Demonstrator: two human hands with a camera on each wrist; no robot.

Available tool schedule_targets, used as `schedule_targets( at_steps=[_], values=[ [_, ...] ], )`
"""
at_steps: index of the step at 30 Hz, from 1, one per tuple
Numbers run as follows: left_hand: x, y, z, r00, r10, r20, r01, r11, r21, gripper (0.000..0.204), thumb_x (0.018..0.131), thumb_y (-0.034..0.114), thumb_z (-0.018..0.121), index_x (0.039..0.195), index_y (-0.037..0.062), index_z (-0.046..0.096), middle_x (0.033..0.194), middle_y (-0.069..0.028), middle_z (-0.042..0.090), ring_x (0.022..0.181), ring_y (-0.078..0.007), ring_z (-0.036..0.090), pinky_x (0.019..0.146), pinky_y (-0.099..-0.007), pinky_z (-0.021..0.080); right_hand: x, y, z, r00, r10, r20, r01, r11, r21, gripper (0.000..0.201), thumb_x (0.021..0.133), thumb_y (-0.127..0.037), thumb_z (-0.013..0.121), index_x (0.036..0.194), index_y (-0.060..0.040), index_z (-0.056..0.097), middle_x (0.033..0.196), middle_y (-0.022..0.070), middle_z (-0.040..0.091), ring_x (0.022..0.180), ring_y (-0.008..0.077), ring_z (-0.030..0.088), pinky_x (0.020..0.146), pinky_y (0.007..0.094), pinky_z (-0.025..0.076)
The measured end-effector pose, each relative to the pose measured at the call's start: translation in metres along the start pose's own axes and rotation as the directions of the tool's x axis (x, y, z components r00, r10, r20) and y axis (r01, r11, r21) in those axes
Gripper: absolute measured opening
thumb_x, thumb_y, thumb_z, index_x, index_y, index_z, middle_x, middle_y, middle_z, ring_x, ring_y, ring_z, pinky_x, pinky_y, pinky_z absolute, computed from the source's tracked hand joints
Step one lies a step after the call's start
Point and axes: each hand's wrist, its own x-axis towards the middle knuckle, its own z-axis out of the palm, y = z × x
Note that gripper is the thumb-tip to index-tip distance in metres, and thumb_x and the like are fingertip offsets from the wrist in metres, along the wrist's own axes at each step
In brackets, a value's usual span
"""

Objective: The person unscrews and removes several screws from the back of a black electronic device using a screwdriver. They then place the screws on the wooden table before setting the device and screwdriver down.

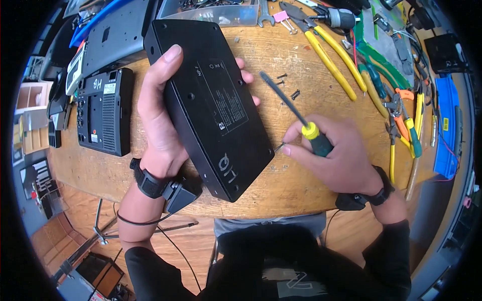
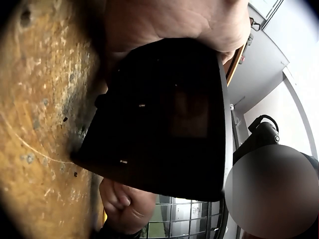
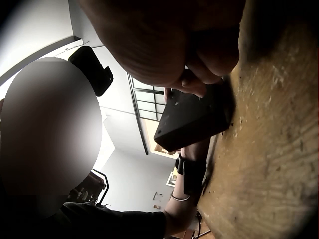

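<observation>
My left hand (image 1: 160, 110) grips a black box-shaped device (image 1: 211, 110) around its sides, thumb on the near long edge, and holds it tilted over the wooden table. In the left wrist view the device (image 2: 159, 124) fills the middle, dark, under the left hand (image 2: 174, 20). My right hand (image 1: 331, 155) holds a screwdriver (image 1: 319, 140) with a yellow and green handle, its shaft pointing up and left. Thumb and forefinger pinch a small screw (image 1: 279, 146) beside the device's lower right corner. In the right wrist view the right hand (image 3: 159, 45) is close to the device (image 3: 192, 117).
Several loose screws (image 1: 295, 94) lie on the table (image 1: 261, 55) beyond the right hand. A second black device (image 1: 105, 111) lies at the left. Yellow-handled cutters (image 1: 329, 60), pliers (image 1: 400, 113) and a blue tray (image 1: 448, 125) are at the right; a clear parts bin (image 1: 216, 15) stands at the back.
</observation>
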Motion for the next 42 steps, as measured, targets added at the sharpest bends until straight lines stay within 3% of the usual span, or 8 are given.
schedule_targets(
  at_steps=[5,11,14,23,26,32,38,42],
  values=[
    [-0.001,-0.001,-0.004,1.0,0.009,0.004,-0.009,0.999,0.038,0.082,0.094,0.064,0.049,0.141,-0.0043,0.049,0.123,-0.0223,0.063,0.11,-0.0324,0.066,0.092,-0.0522,0.059,-0.002,0.01,0.012,0.99,-0.138,-0.024,0.137,0.99,-0.039,0.016,0.09,-0.015,0.078,0.097,-0.0036,0.068,0.075,0.0126,0.071,0.064,0.0291,0.071,0.059,0.0357,0.052],
    [-0.002,-0.004,-0.002,1.0,0.018,0.017,-0.018,1.0,-0.011,0.082,0.094,0.063,0.05,0.14,-0.0045,0.049,0.123,-0.0235,0.063,0.109,-0.0333,0.067,0.091,-0.0515,0.06,-0.005,0.013,0.014,0.974,-0.222,-0.031,0.22,0.973,-0.071,0.02,0.085,-0.009,0.08,0.099,-0.0043,0.066,0.077,0.0108,0.072,0.064,0.0264,0.072,0.057,0.034,0.051],
    [-0.001,-0.005,-0.003,0.999,0.031,0.032,-0.03,0.999,-0.017,0.082,0.094,0.063,0.051,0.14,-0.0048,0.049,0.123,-0.0243,0.063,0.109,-0.0334,0.067,0.091,-0.0513,0.06,-0.008,0.012,0.013,0.951,-0.308,0.012,0.305,0.936,-0.173,0.024,0.08,-0.006,0.08,0.099,-0.0045,0.066,0.079,0.009,0.073,0.065,0.0244,0.072,0.056,0.0333,0.051],
    [-0.002,-0.006,-0.003,0.999,0.027,0.022,-0.026,0.999,-0.029,0.084,0.094,0.063,0.051,0.142,-0.005,0.048,0.124,-0.0245,0.063,0.111,-0.0332,0.066,0.091,-0.0506,0.061,-0.009,0.018,0.013,0.895,-0.445,0.034,0.444,0.88,-0.167,0.029,0.073,-0.002,0.077,0.101,-0.0034,0.068,0.087,0.0088,0.076,0.069,0.0237,0.074,0.057,0.0336,0.053],
    [-0.001,-0.007,-0.005,0.999,0.033,0.034,-0.033,0.999,-0.006,0.084,0.093,0.064,0.05,0.142,-0.0048,0.048,0.124,-0.0241,0.063,0.111,-0.033,0.066,0.091,-0.0505,0.061,-0.011,0.018,0.015,0.917,-0.399,0.029,0.398,0.903,-0.16,0.03,0.073,-0.001,0.076,0.102,-0.0031,0.07,0.089,0.0097,0.076,0.069,0.0244,0.074,0.057,0.0342,0.053],
    [-0.002,-0.005,-0.004,0.999,0.026,0.037,-0.026,1.0,-0.006,0.083,0.094,0.063,0.05,0.142,-0.0047,0.047,0.124,-0.0239,0.062,0.111,-0.0331,0.066,0.09,-0.0508,0.061,-0.007,0.028,0.016,0.898,-0.439,0.025,0.439,0.898,-0.012,0.034,0.075,-0.002,0.075,0.108,-0.0046,0.072,0.086,0.0097,0.075,0.064,0.0257,0.071,0.055,0.0333,0.052],
    [0.0,-0.001,-0.004,0.998,0.013,0.056,-0.014,1.0,0.008,0.081,0.095,0.062,0.049,0.142,-0.0043,0.048,0.124,-0.024,0.062,0.111,-0.0326,0.066,0.09,-0.0502,0.061,-0.003,0.01,-0.005,0.963,-0.23,0.142,0.241,0.968,-0.067,0.029,0.087,-0.015,0.08,0.115,-0.0091,0.073,0.083,0.0081,0.074,0.061,0.022,0.07,0.054,0.0319,0.049],
    [0.002,0.008,-0.015,0.997,-0.026,0.072,0.023,0.999,0.04,0.081,0.096,0.063,0.049,0.142,-0.004,0.048,0.121,-0.0238,0.064,0.106,-0.0323,0.068,0.089,-0.0499,0.061,-0.002,0.01,-0.015,0.972,-0.223,-0.073,0.216,0.972,-0.091,0.029,0.091,-0.015,0.079,0.118,-0.0067,0.072,0.087,0.0082,0.073,0.073,0.0176,0.071,0.063,0.03,0.052]
  ],
)
